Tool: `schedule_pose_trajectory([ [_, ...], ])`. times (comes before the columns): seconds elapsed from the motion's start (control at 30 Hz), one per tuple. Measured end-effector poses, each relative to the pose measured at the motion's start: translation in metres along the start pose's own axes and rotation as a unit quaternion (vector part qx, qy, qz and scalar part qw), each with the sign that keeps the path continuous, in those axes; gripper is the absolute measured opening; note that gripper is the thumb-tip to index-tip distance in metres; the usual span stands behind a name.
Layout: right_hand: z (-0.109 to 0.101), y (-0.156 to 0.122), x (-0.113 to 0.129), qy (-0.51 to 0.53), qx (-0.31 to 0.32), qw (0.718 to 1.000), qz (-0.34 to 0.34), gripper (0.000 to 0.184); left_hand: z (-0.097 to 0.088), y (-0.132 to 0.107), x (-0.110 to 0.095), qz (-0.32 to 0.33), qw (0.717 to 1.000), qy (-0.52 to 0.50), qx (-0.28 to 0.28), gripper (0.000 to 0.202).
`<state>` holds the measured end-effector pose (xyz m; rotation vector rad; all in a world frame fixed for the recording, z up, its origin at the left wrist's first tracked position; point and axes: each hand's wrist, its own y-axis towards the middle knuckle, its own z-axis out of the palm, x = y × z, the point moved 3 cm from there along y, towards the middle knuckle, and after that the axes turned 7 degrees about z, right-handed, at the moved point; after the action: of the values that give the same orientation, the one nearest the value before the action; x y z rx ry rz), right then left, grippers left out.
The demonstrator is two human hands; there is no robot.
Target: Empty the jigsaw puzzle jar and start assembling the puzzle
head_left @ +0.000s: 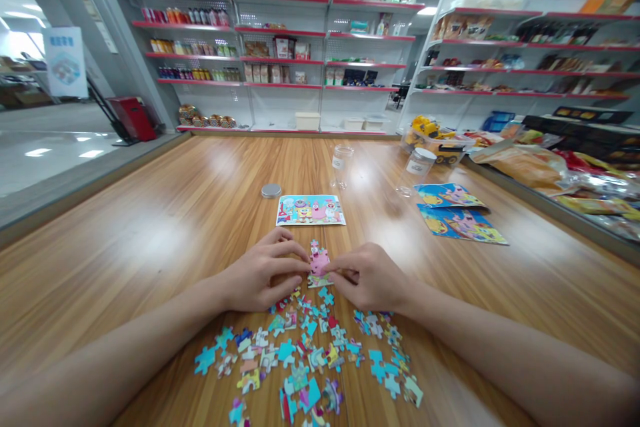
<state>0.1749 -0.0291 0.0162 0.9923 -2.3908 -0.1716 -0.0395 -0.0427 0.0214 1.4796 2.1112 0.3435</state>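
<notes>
A small joined section of jigsaw puzzle [319, 263], mostly pink with a cartoon face at its top, lies on the table between my hands. My left hand [265, 271] rests at its left edge, fingers apart and fingertips touching or nearly touching it. From the right, my right hand [373, 277] pinches a puzzle piece at the section's lower right edge; the fingers partly hide that piece. Loose puzzle pieces [287, 351], many of them light blue, are scattered in front of both hands. Just beyond the section lies a cartoon picture card [311, 210].
A silver lid [271, 191] and an open clear jar [342, 167] stand beyond the card. To the right are a lidded jar [417, 170], blue picture sheets [457, 213] and a tub of yellow toy vehicles [434, 140]. Packaged goods [565, 177] line the right side; stocked shelves [280, 32] rise behind.
</notes>
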Motion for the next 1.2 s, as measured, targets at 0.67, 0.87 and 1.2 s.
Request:
schedule_pose_trajectory([
  [0.67, 0.0028, 0.0016, 0.0009, -0.028, 0.013, 1.0, 0.004, 0.028, -0.0002, -0.0008, -0.0023, -0.015, 0.998, 0.016, 0.052, 0.031],
  [0.87, 0.0021, 0.0011, 0.0041, -0.027, 0.021, 0.999, -0.013, 0.028, 0.0013, -0.0023, 0.0023, -0.04, 0.998, 0.026, 0.038, 0.04],
  [1.2, 0.0027, 0.0002, 0.007, -0.004, 0.029, 0.999, -0.045, 0.025, 0.005, -0.0054, 0.0042, -0.049, 0.996, 0.008, 0.077, 0.046],
])
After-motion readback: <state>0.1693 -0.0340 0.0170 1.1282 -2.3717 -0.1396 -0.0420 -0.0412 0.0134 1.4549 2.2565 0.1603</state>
